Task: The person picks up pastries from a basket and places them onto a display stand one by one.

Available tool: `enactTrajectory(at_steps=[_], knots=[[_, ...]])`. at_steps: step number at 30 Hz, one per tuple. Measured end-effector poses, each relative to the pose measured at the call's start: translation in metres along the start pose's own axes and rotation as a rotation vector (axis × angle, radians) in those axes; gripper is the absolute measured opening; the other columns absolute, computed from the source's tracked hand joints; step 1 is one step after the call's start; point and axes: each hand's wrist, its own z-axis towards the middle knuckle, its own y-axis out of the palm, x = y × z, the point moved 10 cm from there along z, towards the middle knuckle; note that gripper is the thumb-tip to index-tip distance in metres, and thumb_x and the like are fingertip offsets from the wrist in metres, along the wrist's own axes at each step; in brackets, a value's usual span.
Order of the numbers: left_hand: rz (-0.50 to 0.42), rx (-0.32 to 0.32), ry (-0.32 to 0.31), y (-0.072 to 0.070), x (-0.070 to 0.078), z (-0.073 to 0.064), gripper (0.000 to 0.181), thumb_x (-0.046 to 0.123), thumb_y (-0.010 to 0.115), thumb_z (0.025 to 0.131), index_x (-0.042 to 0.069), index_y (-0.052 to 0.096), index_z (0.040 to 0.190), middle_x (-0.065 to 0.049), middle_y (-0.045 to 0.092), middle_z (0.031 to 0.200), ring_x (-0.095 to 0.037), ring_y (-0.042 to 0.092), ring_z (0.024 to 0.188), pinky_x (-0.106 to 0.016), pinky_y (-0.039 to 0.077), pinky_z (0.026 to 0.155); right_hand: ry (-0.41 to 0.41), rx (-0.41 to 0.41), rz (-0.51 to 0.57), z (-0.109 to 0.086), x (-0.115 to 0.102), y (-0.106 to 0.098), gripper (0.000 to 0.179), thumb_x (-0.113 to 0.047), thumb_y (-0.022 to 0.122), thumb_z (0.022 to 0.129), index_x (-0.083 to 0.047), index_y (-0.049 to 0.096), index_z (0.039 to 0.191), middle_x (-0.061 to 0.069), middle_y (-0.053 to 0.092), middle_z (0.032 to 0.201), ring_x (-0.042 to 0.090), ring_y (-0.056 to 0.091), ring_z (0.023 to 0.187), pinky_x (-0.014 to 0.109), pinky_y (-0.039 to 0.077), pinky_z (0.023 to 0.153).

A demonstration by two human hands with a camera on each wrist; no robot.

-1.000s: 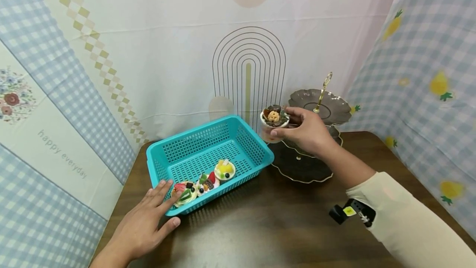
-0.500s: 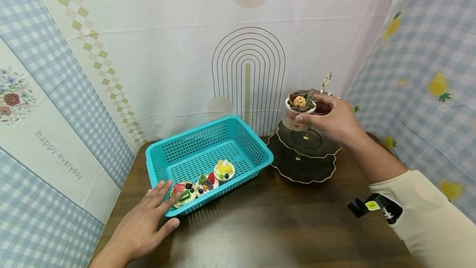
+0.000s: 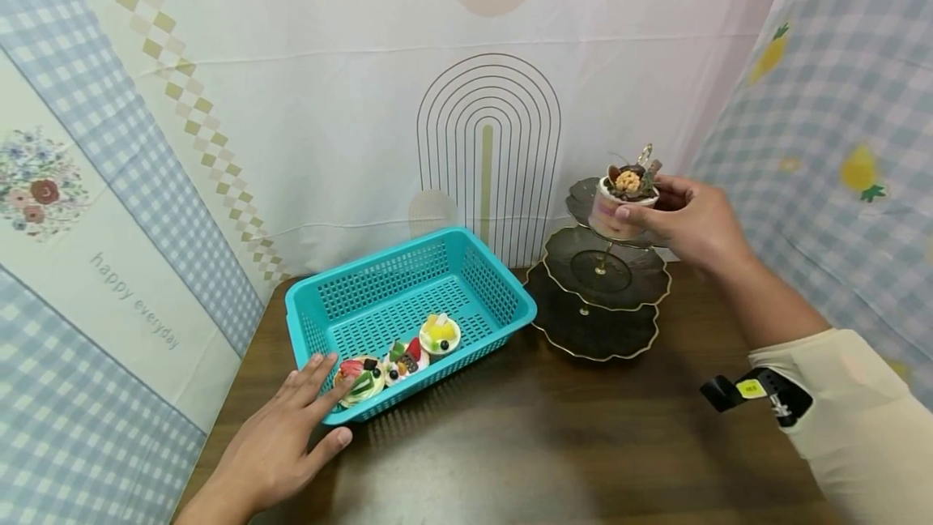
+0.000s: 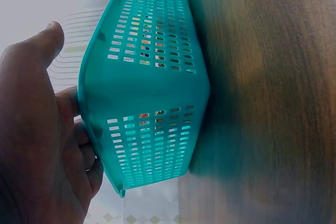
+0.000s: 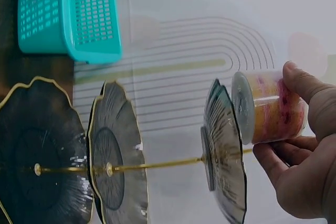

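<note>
My right hand [image 3: 703, 221] grips a dessert cup [image 3: 619, 213] between thumb and fingers. The cup has pink and orange layers, topped with a walnut and chocolate pieces. In the right wrist view its base is right at the top plate [image 5: 226, 150] of a three-tier stand [image 3: 605, 266] with dark, gold-edged scalloped plates. My left hand [image 3: 280, 428] rests with fingers extended over the near-left corner of a teal basket [image 3: 408, 249]. Inside it, along the near side, lie a strawberry-topped cake [image 3: 360, 379], a berry-topped cake [image 3: 405, 361] and a cup with yellow fruit [image 3: 440, 334].
The basket and the stand share a brown wooden table [image 3: 510, 444], the stand just right of the basket. A white patterned cloth [image 3: 328, 120] hangs behind, and a checked cloth [image 3: 824, 185] hangs close to my right arm.
My right hand has carried the dessert cup from above the basket's right end rightward and up to the stand's top plate. My left hand has stayed on the basket corner.
</note>
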Motion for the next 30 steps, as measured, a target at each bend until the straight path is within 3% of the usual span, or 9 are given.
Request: enactTrajectory(at_steps=[4, 11, 19, 26, 30], knots=[[0.007, 0.014, 0.008, -0.001, 0.001, 0.0, 0.066, 0.048, 0.062, 0.101, 0.02, 0.044, 0.158, -0.009, 0.028, 0.166, -0.032, 0.029, 0.151, -0.02, -0.001, 0.124, 0.022, -0.009, -0.018, 0.001, 0.008, -0.002, 0.097, -0.05, 0.081, 0.087, 0.001, 0.038, 0.157, 0.027, 0.055, 0.143, 0.035, 0.054, 0.129, 0.006, 0.048, 0.075], [0.012, 0.028, 0.018, -0.002, 0.002, 0.0, 0.067, 0.046, 0.064, 0.1, 0.019, 0.045, 0.158, -0.01, 0.029, 0.166, -0.033, 0.03, 0.151, -0.02, 0.0, 0.124, 0.023, -0.013, -0.031, 0.003, 0.012, -0.001, 0.095, -0.047, 0.08, 0.089, 0.006, 0.038, 0.155, 0.03, 0.055, 0.142, 0.037, 0.055, 0.128, 0.005, 0.047, 0.073], [-0.006, -0.01, -0.008, 0.001, 0.0, 0.0, 0.067, 0.047, 0.062, 0.101, 0.022, 0.041, 0.159, -0.008, 0.026, 0.167, -0.033, 0.027, 0.152, -0.021, 0.0, 0.125, 0.029, -0.048, -0.053, 0.005, 0.017, 0.0, 0.1, -0.05, 0.079, 0.088, 0.004, 0.033, 0.157, 0.03, 0.053, 0.144, 0.038, 0.053, 0.13, 0.005, 0.047, 0.074], [-0.004, 0.001, -0.001, 0.001, 0.0, 0.0, 0.066, 0.047, 0.062, 0.101, 0.022, 0.042, 0.159, -0.009, 0.027, 0.167, -0.032, 0.027, 0.152, -0.02, 0.0, 0.124, 0.042, -0.063, -0.09, 0.004, 0.019, 0.0, 0.1, -0.056, 0.075, 0.089, 0.005, 0.033, 0.157, 0.03, 0.05, 0.146, 0.04, 0.05, 0.133, 0.042, 0.05, 0.099], [-0.009, 0.0, -0.002, 0.001, 0.0, 0.0, 0.066, 0.046, 0.063, 0.101, 0.021, 0.042, 0.159, -0.009, 0.027, 0.167, -0.032, 0.026, 0.152, -0.02, 0.0, 0.124, 0.042, -0.071, -0.085, 0.004, 0.02, 0.002, 0.099, -0.056, 0.073, 0.091, 0.008, 0.033, 0.156, 0.032, 0.05, 0.145, 0.042, 0.05, 0.133, 0.046, 0.05, 0.1]])
